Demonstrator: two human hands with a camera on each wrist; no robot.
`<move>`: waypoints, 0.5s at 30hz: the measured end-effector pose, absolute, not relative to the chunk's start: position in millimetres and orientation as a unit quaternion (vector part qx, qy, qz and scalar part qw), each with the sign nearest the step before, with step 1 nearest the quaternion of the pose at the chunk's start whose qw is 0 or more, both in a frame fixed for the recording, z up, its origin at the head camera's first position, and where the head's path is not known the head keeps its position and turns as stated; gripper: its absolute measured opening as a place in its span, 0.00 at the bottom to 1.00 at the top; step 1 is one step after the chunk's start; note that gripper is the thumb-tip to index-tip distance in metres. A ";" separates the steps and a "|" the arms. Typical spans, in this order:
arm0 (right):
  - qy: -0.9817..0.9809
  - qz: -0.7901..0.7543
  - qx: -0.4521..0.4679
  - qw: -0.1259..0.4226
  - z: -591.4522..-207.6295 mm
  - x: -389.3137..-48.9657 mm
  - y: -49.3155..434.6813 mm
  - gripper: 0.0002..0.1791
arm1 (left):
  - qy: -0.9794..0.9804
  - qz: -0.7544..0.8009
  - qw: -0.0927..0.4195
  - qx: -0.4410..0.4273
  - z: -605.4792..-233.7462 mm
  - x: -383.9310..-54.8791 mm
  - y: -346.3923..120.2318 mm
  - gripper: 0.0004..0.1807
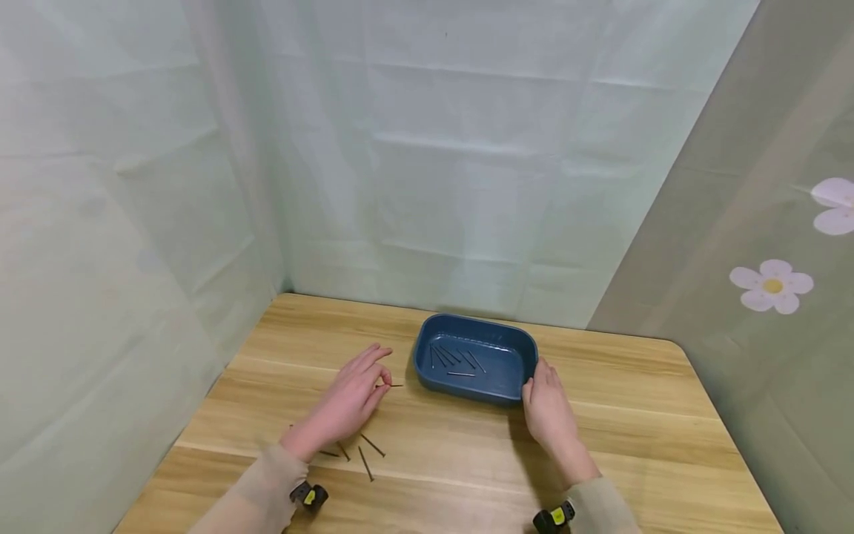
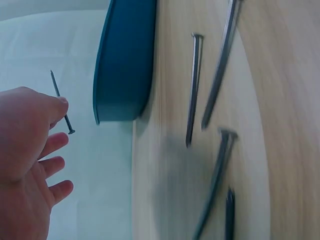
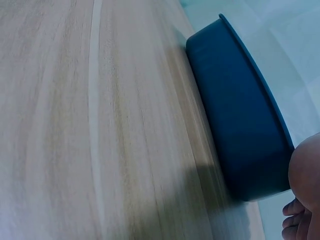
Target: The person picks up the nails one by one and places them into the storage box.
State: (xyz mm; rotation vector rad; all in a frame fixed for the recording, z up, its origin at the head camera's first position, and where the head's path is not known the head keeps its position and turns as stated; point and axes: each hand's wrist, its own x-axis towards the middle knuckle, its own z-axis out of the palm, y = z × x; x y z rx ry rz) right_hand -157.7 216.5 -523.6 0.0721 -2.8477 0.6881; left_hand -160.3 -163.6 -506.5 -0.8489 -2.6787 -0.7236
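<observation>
My left hand [image 1: 352, 393] is just left of the blue dish [image 1: 475, 397], pinching a nail [image 2: 69, 124] between thumb and forefinger. In the left wrist view, the nail's head points down and its tip up, and the other fingers are spread loosely. Several dark nails [image 1: 460, 374] lie inside the dish. My right hand [image 1: 550, 408] rests against the dish's right end, its fingers extended along the outer wall and its thumb at the near corner. In the right wrist view the thumb side of that hand [image 3: 306, 170] meets the dish wall [image 3: 240, 120].
Several loose nails [image 1: 366, 463] lie on the wooden table [image 1: 454, 475], below and beside my left forearm. Pale cloth [image 1: 467, 185] hangs behind the table's back edge and along the left. A brownish-green cloth with flowers [image 1: 772, 286] hangs on the right.
</observation>
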 end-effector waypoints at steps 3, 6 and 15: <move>-0.968 0.230 0.023 0.098 -523.2 -157.9 216.1 0.30 | -0.914 -0.255 0.111 -0.295 -505.0 -161.7 -153.9 0.07; -0.969 0.228 0.021 0.095 -523.3 -158.2 216.7 0.30 | -0.912 -0.263 0.098 -0.299 -500.9 -162.4 -142.7 0.05; -0.970 0.224 0.022 0.090 -523.1 -158.2 215.4 0.30 | -0.908 -0.273 0.086 -0.306 -491.5 -165.8 -112.4 0.05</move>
